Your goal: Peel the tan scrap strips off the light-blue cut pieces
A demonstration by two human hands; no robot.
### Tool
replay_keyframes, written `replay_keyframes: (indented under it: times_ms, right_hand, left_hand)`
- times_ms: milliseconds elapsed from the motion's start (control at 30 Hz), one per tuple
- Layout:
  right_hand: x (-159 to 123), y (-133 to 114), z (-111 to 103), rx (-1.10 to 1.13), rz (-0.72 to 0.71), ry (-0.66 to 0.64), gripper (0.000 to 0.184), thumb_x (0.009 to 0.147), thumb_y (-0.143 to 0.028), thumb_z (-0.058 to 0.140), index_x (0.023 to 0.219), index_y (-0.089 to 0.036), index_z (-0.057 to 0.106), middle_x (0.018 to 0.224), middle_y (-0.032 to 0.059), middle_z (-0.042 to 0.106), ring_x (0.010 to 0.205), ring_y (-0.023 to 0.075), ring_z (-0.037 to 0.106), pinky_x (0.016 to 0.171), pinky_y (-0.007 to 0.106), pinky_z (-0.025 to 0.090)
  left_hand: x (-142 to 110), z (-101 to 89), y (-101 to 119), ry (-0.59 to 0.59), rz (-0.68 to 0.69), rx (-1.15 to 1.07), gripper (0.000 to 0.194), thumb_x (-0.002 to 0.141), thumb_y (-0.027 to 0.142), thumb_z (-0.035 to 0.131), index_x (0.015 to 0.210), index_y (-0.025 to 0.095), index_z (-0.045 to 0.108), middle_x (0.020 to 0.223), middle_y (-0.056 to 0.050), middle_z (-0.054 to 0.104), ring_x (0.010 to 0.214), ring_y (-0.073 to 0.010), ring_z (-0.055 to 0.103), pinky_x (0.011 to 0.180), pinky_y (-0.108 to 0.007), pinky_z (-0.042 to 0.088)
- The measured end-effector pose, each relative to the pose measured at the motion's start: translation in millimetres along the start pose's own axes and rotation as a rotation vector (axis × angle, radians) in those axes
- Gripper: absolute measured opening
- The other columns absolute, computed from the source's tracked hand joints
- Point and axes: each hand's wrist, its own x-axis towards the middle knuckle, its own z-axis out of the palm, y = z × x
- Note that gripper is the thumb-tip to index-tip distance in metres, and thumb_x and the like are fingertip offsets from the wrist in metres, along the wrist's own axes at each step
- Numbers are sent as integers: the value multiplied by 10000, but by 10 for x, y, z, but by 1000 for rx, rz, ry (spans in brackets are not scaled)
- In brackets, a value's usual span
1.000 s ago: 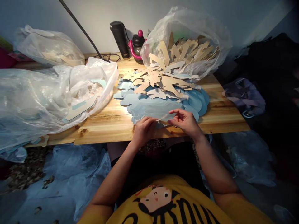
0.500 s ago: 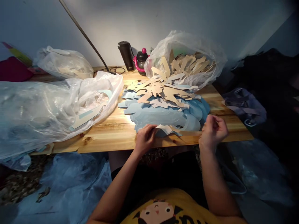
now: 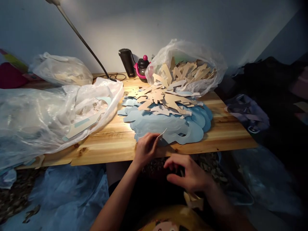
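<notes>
My left hand [image 3: 147, 146] is closed at the table's front edge. It pinches a thin pale paper piece [image 3: 163, 132], seen nearly edge-on. Just beyond it spreads a heap of light-blue paper cutouts [image 3: 166, 125], with beige paper cutouts [image 3: 158, 98] lying on top. My right hand [image 3: 189, 173] is over my lap, below the table edge, with thumb and fingers apart and somewhat blurred. Beneath its wrist a crumpled beige paper strip [image 3: 193, 201] hangs in the air or rests on my lap; I cannot tell which.
Behind the heap lies a clear plastic bag [image 3: 211, 61] full of beige scraps. Another big plastic bag [image 3: 43, 118] covers the table's left. At the back stand a black tumbler [image 3: 127, 63], a pink-handled bottle [image 3: 143, 69] and a lamp stem [image 3: 81, 38]. Scraps litter the floor.
My right hand has moved from the table's right edge down over my lap, its fingers opening. The beige strip that stretched between both hands is now below my right hand.
</notes>
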Motion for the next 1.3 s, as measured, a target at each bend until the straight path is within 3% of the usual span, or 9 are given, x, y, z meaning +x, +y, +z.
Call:
replay_keyframes:
  times_ms: [67, 133, 200, 300, 433, 767, 967, 1300]
  right_hand:
    - [121, 70, 138, 55, 23, 302, 279, 858, -479, 670, 790, -224, 579, 742, 8, 585, 673, 155, 553, 603, 269, 485]
    - [197, 155, 127, 199, 43, 563, 325, 891, -491, 632, 773, -222, 492, 754, 0, 575, 647, 134, 549, 588, 248, 506]
    - [244, 209, 50, 307, 34, 648, 349, 861, -496, 674, 798, -228, 459, 790, -5, 579, 646, 127, 556, 565, 235, 522]
    - [294, 236, -24, 296, 22, 637, 368, 793, -435, 765, 817, -230, 460, 801, -14, 581, 683, 129, 584, 612, 237, 547]
    - [308, 289, -11, 108, -13, 700, 245, 838, -327, 727, 837, -219, 507, 802, -13, 604, 738, 128, 621, 737, 245, 542]
    - [291, 408, -69, -480, -254, 738, 90, 893, -174, 611, 920, -233, 548, 794, -20, 626, 688, 120, 612, 709, 231, 500]
    - [352, 519, -103, -496, -144, 711, 106, 872, -179, 588, 958, -228, 550, 747, -32, 578, 617, 112, 533, 623, 216, 458]
    - [401, 518, -95, -562, -116, 698, 136, 850, -145, 553, 961, -222, 538, 709, -32, 562, 634, 135, 561, 638, 229, 443]
  left_hand:
    - [-24, 25, 5, 12, 71, 66, 145, 945, 241, 563, 1046, 206, 661, 924, -50, 690, 802, -158, 652, 733, -261, 513]
    - [-48, 51, 8, 25, 156, 122, 168, 939, 219, 571, 1092, 193, 635, 949, -60, 675, 813, -153, 646, 743, -256, 523]
    - [-65, 74, 5, 29, 225, 168, 198, 938, 203, 572, 1131, 179, 609, 978, -74, 667, 841, -158, 643, 759, -259, 533]
    - [-81, 96, -16, 44, 279, 226, 228, 933, 201, 589, 1159, 175, 592, 1019, -83, 661, 910, -174, 644, 804, -275, 545]
    - [-90, 111, -56, 78, 278, 238, 270, 912, 245, 648, 1167, 179, 590, 1077, -91, 652, 930, -173, 651, 803, -274, 558]
    - [-59, 151, -72, 72, 225, 321, 336, 839, 305, 746, 1112, 180, 592, 1059, -77, 633, 987, -204, 630, 871, -308, 538]
    - [-41, 142, -49, 37, 164, 316, 315, 833, 305, 750, 1085, 189, 601, 1064, -67, 625, 975, -203, 630, 851, -299, 527]
    - [-30, 149, -59, 41, 154, 322, 375, 791, 325, 795, 1091, 200, 609, 1039, -50, 625, 950, -202, 636, 845, -286, 530]
